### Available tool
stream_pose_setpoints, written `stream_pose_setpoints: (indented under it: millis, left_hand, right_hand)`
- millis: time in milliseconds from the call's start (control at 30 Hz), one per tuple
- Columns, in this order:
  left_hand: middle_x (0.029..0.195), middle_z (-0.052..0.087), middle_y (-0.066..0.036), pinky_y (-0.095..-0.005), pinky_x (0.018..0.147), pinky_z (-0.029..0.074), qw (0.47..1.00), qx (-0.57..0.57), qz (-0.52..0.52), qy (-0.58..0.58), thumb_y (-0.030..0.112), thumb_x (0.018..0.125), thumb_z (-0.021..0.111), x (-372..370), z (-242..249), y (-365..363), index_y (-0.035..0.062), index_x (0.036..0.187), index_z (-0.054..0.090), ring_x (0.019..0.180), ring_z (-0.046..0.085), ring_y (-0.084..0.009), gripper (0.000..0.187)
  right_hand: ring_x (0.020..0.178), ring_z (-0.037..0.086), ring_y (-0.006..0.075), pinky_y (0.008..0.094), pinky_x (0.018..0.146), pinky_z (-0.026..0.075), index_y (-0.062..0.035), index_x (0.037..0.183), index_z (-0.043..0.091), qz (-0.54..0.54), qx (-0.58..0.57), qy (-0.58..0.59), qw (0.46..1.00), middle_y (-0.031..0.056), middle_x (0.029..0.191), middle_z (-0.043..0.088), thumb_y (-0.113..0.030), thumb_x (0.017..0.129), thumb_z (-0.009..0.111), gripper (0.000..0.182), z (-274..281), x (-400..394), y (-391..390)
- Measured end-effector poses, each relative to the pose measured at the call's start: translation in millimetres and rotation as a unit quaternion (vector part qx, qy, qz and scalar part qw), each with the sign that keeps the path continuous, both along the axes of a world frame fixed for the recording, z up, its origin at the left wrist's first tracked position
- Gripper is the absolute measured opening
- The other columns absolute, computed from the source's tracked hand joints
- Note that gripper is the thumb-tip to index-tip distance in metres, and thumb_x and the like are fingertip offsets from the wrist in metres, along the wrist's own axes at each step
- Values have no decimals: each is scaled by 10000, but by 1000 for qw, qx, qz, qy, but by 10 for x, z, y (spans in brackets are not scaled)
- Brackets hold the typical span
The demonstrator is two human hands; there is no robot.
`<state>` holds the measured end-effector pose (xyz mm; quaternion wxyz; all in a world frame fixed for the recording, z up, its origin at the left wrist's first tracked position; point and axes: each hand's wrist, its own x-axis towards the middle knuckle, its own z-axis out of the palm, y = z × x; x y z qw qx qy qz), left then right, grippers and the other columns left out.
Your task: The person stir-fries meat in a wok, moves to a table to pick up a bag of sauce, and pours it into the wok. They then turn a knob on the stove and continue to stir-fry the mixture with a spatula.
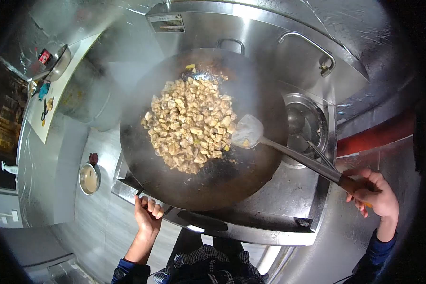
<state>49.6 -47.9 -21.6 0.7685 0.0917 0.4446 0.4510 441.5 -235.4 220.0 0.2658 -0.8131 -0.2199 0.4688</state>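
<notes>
A large dark wok [175,189] holds a heap of browned, diced pieces [194,120], with steam rising around it. My right hand [376,194] is closed round the wooden end of a long-handled spatula [303,158]. The spatula's blade [248,131] rests inside the wok, touching the right edge of the heap. At the wok's lower left rim, my left hand [148,214] has its fingers curled round the near loop handle, whose dark ends show on both sides of the fingers.
A metal pot with a ladle [296,120] is set into the stove right of the wok. Behind it a curved tap [325,71] juts out. On the floor at left is a metal bowl [88,180]. A counter [49,123] with a pan [59,64] runs along the far left.
</notes>
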Motion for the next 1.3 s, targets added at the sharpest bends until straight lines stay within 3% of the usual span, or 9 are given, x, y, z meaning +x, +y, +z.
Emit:
stream_pose_setpoints:
  millis: [167,467,733,867,1000,1133,1167,1200,1300]
  left_hand:
    - [458,188,39,-225,336,178,1000,-6,-3,5,420,849,321,6,19,8,166,597,282,363,194,-83,360]
    - [456,156,33,-236,348,153,1000,2,-10,-20,455,839,312,-47,-50,10,156,596,270,380,135,-92,388]
    - [457,191,34,-237,342,169,999,-9,-9,-43,449,832,342,-61,-86,7,162,594,298,367,183,-95,376]
    - [448,219,7,-245,337,171,999,-13,4,-31,461,828,336,-41,-65,10,138,614,310,356,193,-114,388]
    - [452,210,1,-250,339,180,999,0,-6,-45,446,835,331,-55,-85,7,131,629,316,354,198,-119,377]
    - [461,217,-5,-254,340,185,999,13,-3,-50,442,842,309,-55,-92,8,124,635,310,358,212,-130,379]
    - [462,219,-10,-259,335,177,998,21,1,-52,427,850,291,-51,-77,6,118,641,310,356,206,-130,374]
    - [462,219,-9,-257,331,174,999,6,6,-44,426,852,285,-38,-48,2,114,643,309,357,202,-127,376]
    - [456,227,-10,-249,329,170,998,16,5,-67,420,858,269,-46,-59,4,111,654,306,355,206,-124,372]
  right_hand:
    - [465,530,152,233,373,437,56,1048,412,-45,125,87,987,181,753,561,1,624,514,439,-178,194,93]
    - [558,562,221,270,435,473,71,1066,399,-150,204,154,955,187,849,550,-31,660,517,435,-347,104,115]
    - [519,543,145,195,362,405,58,1091,390,-167,115,263,943,229,888,541,-77,707,528,430,-417,-129,134]
    - [402,407,55,155,299,301,-14,1019,453,-186,-28,433,882,103,683,529,-81,764,503,268,-996,45,97]
    - [388,387,39,167,297,295,-39,904,489,21,5,243,970,16,588,475,-86,756,523,159,-1420,-302,660]
    - [382,459,124,239,308,349,-20,877,482,160,49,56,984,77,568,498,-40,730,503,149,-1225,-732,709]
    - [407,492,182,276,337,378,-9,878,479,275,134,-147,941,120,570,505,-33,720,492,160,-1175,-812,649]
    - [432,524,240,314,366,408,3,878,476,376,207,-341,836,163,571,511,-26,710,482,170,-1113,-883,591]
    - [533,551,303,349,445,441,-8,897,479,418,17,-465,780,209,606,513,-36,707,455,193,-504,-1386,516]
